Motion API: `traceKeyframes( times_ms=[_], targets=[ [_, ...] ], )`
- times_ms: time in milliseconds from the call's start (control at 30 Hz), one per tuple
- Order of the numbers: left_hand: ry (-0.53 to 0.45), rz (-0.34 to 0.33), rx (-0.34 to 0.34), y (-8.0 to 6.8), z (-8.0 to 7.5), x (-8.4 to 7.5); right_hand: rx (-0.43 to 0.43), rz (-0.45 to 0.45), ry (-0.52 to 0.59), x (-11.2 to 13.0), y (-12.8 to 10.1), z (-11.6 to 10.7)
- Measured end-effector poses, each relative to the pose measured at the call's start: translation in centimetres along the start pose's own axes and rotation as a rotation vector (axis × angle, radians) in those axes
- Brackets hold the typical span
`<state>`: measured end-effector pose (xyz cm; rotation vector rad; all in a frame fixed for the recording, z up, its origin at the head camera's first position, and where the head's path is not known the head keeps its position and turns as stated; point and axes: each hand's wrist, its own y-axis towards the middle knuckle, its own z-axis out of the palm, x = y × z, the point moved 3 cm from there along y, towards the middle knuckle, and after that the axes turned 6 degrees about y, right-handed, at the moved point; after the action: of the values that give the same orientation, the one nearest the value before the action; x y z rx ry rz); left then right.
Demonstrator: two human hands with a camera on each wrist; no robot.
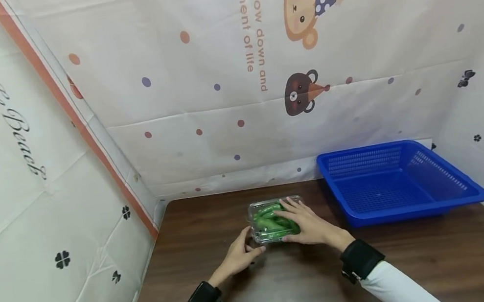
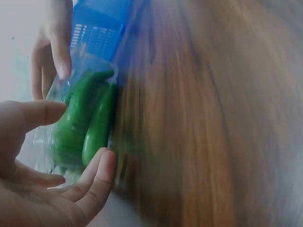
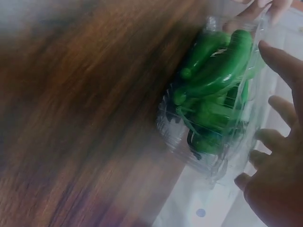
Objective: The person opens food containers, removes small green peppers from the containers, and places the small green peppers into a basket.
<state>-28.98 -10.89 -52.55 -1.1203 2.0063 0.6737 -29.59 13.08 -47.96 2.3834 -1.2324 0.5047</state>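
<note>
A clear plastic box (image 1: 254,208) of green peppers (image 1: 272,224) lies on the wooden table. Over the box's right part, my right hand (image 1: 309,222) has its fingers spread across the lid. My left hand (image 1: 237,256) is at the box's near left corner, thumb and fingers apart. In the left wrist view, the left fingers (image 2: 105,165) are beside the end of the box; whether they touch it I cannot tell. The right wrist view shows the peppers (image 3: 213,80) through the plastic, with the right hand's fingers (image 3: 284,111) spread along one side.
A blue plastic basket (image 1: 350,208) with perforated walls stands at the back right of the table (image 1: 204,214). Behind the table hangs a white printed cloth (image 1: 206,150), and another printed cloth (image 1: 86,226) borders the left side.
</note>
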Motion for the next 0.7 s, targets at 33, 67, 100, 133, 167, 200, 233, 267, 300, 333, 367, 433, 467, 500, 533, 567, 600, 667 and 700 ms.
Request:
traceKeyframes(
  times_ms=[33,67,100,133,167,200,233,267,300,333,367,433,467,500,533,567,600,667,700],
  targets=[
    [-0.031,-0.016,0.016,0.2,0.2,-0.2,0.013,0.009,-0.01,-0.1,0.2,0.0],
    [-0.052,-0.035,0.031,0.2,0.4,-0.2,0.03,0.019,-0.017,-0.1,0.3,0.0],
    [-0.072,-0.055,0.039,0.3,0.6,-0.4,0.044,0.027,-0.027,-0.1,0.5,0.0],
    [-0.085,-0.088,0.042,0.3,0.7,-0.4,0.06,0.035,-0.036,-0.1,0.6,0.0],
    [-0.103,-0.113,0.036,0.3,0.8,-0.4,0.07,0.041,-0.045,-0.1,0.7,0.0],
    [-0.126,-0.137,0.025,0.3,0.8,-0.5,0.075,0.045,-0.054,0.0,0.8,0.0],
    [-0.156,-0.161,0.008,0.4,1.0,-0.3,0.082,0.047,-0.063,0.0,1.0,0.0],
    [-0.194,-0.185,-0.009,0.5,1.2,-0.2,0.086,0.048,-0.063,0.0,1.1,-0.1],
    [-0.232,-0.204,-0.025,0.6,1.3,0.0,0.09,0.048,-0.063,-0.1,1.2,-0.1],
    [-0.265,-0.22,-0.036,0.6,1.4,0.2,0.095,0.048,-0.061,-0.1,1.2,-0.1],
    [-0.299,-0.222,-0.041,0.7,1.5,0.3,0.099,0.046,-0.058,0.0,1.2,0.0],
    [-0.357,-0.224,-0.035,0.9,1.6,0.6,0.107,0.04,-0.053,0.0,1.1,0.0],
    [-0.381,-0.225,-0.021,1.1,1.5,0.7,0.111,0.038,-0.054,0.0,1.1,0.0],
    [-0.401,-0.227,-0.005,1.1,1.4,0.8,0.114,0.034,-0.062,0.1,1.1,0.0],
    [-0.426,-0.231,0.012,1.2,1.3,0.9,0.115,0.03,-0.066,0.2,1.2,0.0],
    [-0.45,-0.236,0.033,1.4,1.3,1.0,0.116,0.028,-0.068,0.2,1.2,0.0],
    [-0.474,-0.247,0.051,1.6,1.2,1.1,0.117,0.027,-0.072,0.2,1.2,0.0],
    [-0.512,-0.28,0.084,1.8,1.1,1.3,0.122,0.023,-0.08,0.2,1.3,-0.1],
    [-0.53,-0.296,0.094,1.8,1.1,1.5,0.125,0.018,-0.083,0.3,1.3,-0.1]
  ],
)
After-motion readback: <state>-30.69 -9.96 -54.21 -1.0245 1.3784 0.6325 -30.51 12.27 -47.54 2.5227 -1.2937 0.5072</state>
